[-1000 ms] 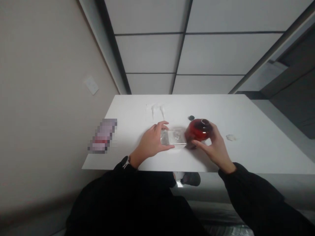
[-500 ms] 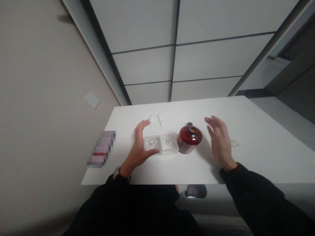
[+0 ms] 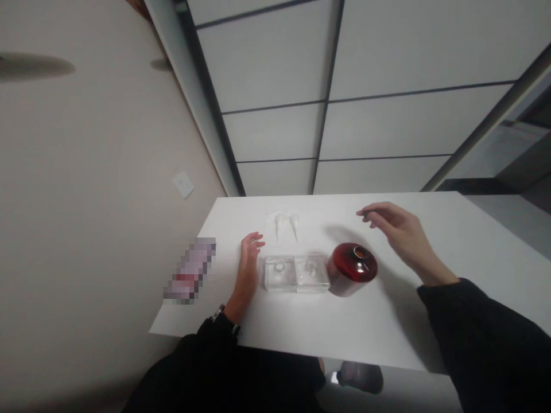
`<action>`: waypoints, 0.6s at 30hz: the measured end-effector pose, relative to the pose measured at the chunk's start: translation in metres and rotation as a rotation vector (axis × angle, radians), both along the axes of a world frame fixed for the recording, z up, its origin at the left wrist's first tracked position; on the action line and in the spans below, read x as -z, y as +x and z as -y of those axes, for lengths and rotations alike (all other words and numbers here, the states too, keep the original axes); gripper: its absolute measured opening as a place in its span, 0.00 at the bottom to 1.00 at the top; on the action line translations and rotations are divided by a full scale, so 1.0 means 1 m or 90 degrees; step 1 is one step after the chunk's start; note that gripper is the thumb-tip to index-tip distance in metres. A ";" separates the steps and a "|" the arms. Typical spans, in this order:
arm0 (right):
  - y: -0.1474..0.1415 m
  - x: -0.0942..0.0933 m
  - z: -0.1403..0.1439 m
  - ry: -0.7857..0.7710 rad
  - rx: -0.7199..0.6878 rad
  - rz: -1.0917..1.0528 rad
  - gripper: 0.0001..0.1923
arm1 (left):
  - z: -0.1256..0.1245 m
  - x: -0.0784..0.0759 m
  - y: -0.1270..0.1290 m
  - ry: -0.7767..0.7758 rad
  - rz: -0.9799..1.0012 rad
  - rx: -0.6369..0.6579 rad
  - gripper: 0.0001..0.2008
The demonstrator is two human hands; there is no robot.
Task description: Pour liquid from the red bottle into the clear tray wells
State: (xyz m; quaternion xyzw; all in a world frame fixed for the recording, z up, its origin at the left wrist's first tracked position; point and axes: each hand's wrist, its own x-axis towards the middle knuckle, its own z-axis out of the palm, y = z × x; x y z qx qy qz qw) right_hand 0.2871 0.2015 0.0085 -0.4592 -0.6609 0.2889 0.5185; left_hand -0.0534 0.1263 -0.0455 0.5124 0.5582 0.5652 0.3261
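My right hand (image 3: 394, 232) is raised beyond the red bottle, its thumb and fingers pinched on a small black cap (image 3: 369, 214) that is mostly hidden by them. Below and to its left stands the round, dark red bottle (image 3: 355, 265), upright, with an uncovered opening on top. Two clear square bottles stand side by side: the left one (image 3: 279, 278) and the right one (image 3: 312, 276), which is against or very close to the red bottle. My left hand (image 3: 248, 261) is beside the left clear bottle, fingers apart and holding nothing.
Behind the clear bottles, two whitish pump-like pieces with thin stems (image 3: 286, 222) lie on the white table (image 3: 297, 324). A blurred pinkish flat object (image 3: 191, 269) lies near the table's left edge. A wall with a socket (image 3: 183, 184) rises at the left.
My right hand has moved from beside the red bottle to behind it and picked up the black cap. My left hand has drawn back from around the left clear bottle. The view has shifted.
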 end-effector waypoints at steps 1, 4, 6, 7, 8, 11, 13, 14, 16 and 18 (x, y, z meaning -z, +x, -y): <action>-0.003 -0.014 -0.005 0.013 -0.002 -0.042 0.15 | 0.001 -0.001 0.000 -0.002 -0.004 0.004 0.28; -0.016 -0.056 -0.018 0.032 -0.077 -0.135 0.17 | 0.002 -0.003 0.000 -0.013 -0.016 0.015 0.26; -0.025 -0.079 -0.020 0.043 -0.145 -0.155 0.20 | 0.001 -0.003 0.000 -0.023 -0.021 0.018 0.26; -0.028 -0.086 -0.017 0.049 -0.176 -0.154 0.22 | 0.001 -0.003 -0.001 -0.027 -0.023 0.017 0.26; -0.031 -0.091 -0.012 0.050 -0.200 -0.141 0.22 | 0.000 -0.003 -0.001 -0.029 -0.024 0.017 0.27; -0.032 -0.088 0.010 0.046 -0.227 -0.078 0.19 | -0.001 -0.002 -0.001 -0.032 -0.025 0.021 0.28; -0.031 -0.075 0.024 0.092 -0.230 -0.065 0.17 | 0.000 -0.003 0.000 -0.033 -0.025 0.030 0.28; -0.030 -0.068 0.029 0.110 -0.236 -0.066 0.17 | 0.000 -0.003 0.001 -0.034 -0.025 0.034 0.28; -0.029 -0.054 0.035 0.123 -0.246 -0.087 0.16 | 0.002 -0.003 0.002 -0.035 -0.020 0.037 0.29; -0.028 -0.044 0.036 0.145 -0.273 -0.101 0.12 | 0.002 -0.004 0.002 -0.037 -0.007 0.033 0.31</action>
